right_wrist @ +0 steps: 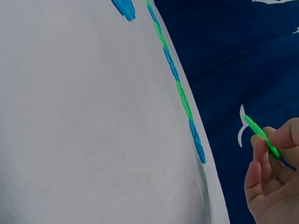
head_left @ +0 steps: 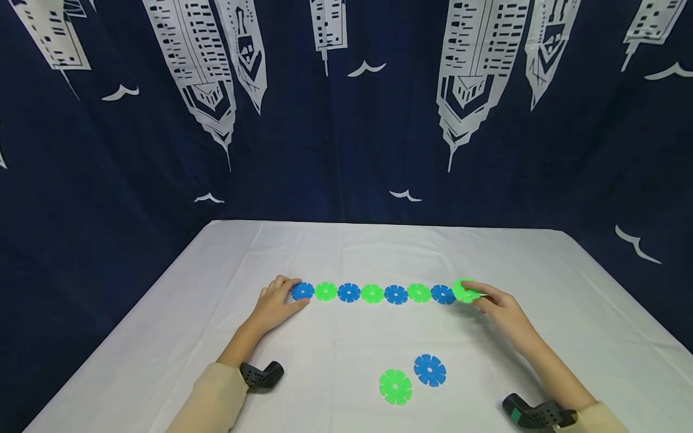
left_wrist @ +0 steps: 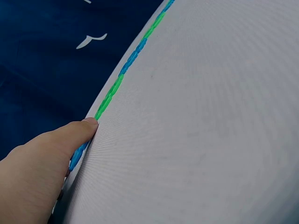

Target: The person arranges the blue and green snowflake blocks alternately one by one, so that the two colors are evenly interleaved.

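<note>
A row of blue and green notched plastic discs (head_left: 372, 293) lies flat on the white table, the two colours alternating. At its left end is a blue disc (head_left: 302, 291); my left hand (head_left: 277, 304) holds it between thumb and fingers. The left thumb (left_wrist: 77, 135) lies along the row's near edge in the left wrist view. My right hand (head_left: 500, 310) pinches a green disc (head_left: 464, 291) at the row's right end. In the right wrist view this green disc (right_wrist: 261, 135) is tilted and raised off the table, apart from the last blue disc (right_wrist: 197, 142).
Nearer the front of the table (head_left: 325, 349) lie a loose green disc (head_left: 396, 386) and a loose blue disc (head_left: 430, 370). A dark blue curtain (head_left: 335, 150) with white building prints hangs behind the far edge. Dark wrist cameras (head_left: 262, 376) are strapped to both forearms.
</note>
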Tool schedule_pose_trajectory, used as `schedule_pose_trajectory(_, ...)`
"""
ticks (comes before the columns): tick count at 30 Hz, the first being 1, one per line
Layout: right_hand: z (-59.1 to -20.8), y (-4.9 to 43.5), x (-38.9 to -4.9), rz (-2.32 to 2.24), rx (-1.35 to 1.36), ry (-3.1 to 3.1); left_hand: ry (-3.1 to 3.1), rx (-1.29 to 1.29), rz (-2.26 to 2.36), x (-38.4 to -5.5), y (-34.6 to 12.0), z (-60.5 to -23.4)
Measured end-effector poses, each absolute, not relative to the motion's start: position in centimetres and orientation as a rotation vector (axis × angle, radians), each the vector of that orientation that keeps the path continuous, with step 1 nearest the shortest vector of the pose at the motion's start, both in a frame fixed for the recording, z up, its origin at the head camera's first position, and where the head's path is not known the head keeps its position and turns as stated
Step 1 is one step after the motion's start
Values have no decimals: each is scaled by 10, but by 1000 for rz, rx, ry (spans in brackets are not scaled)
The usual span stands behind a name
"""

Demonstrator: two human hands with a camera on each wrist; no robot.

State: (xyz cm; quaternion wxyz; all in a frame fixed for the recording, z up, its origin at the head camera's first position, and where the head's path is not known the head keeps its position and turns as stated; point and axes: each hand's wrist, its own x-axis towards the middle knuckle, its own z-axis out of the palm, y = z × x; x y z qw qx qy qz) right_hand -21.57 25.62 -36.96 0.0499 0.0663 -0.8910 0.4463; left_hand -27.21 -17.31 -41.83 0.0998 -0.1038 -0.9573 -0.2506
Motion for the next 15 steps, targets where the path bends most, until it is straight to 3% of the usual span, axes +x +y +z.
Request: schedule_pose_trajectory(15,-384,280,-225,1335,163,-2645,-2832,-305,-751,-270,-173,-416)
